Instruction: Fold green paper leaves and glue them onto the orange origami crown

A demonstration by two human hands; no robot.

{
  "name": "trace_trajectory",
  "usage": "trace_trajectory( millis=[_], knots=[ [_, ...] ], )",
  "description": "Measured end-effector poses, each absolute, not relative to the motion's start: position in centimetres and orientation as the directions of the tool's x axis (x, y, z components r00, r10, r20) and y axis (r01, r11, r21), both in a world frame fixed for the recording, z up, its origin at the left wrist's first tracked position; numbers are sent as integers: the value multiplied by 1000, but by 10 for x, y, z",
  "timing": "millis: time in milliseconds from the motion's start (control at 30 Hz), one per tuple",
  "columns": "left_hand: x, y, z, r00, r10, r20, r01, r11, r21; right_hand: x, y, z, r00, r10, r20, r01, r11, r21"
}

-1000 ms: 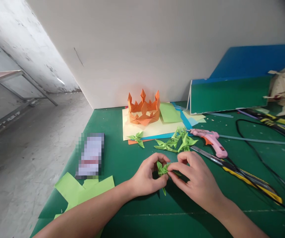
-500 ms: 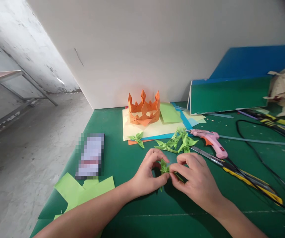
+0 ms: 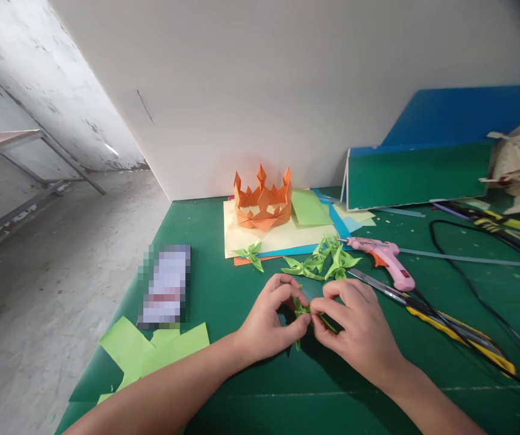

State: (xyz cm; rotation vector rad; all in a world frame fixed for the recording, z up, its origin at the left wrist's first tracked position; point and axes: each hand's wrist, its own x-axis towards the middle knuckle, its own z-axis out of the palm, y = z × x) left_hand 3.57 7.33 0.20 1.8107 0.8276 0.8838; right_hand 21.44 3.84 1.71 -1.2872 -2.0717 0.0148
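Note:
Between my fingertips is a small green folded paper flower point(image 3: 301, 307), partly hidden by both hands. My left hand point(image 3: 273, 317) pinches it from the left with thumb and forefinger. From the right, my right hand point(image 3: 354, 320) grips one of its petals, thumb and finger pressed together. Just beyond my hands lie several like green paper flowers point(image 3: 342, 261), and one more flower point(image 3: 251, 255) rests apart to their left. An orange folded paper crown point(image 3: 264, 208) stands upright behind them on a cream paper sheet point(image 3: 237, 238).
Right of the flowers lie a pink glue gun point(image 3: 389, 257) with a black cable, and a yellow-handled metal tool point(image 3: 459, 338). To the left are a phone point(image 3: 166, 284) and green paper squares point(image 3: 169, 347). A green board point(image 3: 418, 175) stands at the back right of the green table point(image 3: 260, 405).
The flower has turned slightly between my fingers, its upper petal now sitting further behind the left fingers. My hands have barely moved; everything else stays put.

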Motion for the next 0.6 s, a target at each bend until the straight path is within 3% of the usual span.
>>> trace_trajectory(
  millis=[267,400,600],
  knots=[
    [35,77,0,525,812,257,178,-400,899,213,39,17,-294,817,496,767,511,-388],
    [36,78,-4,528,839,130,175,-257,950,217,40,19,-303,836,458,762,501,-410],
    [37,81,-4,526,850,-35,21,29,999,226,42,21,-335,819,466,759,528,-382]
  ],
)
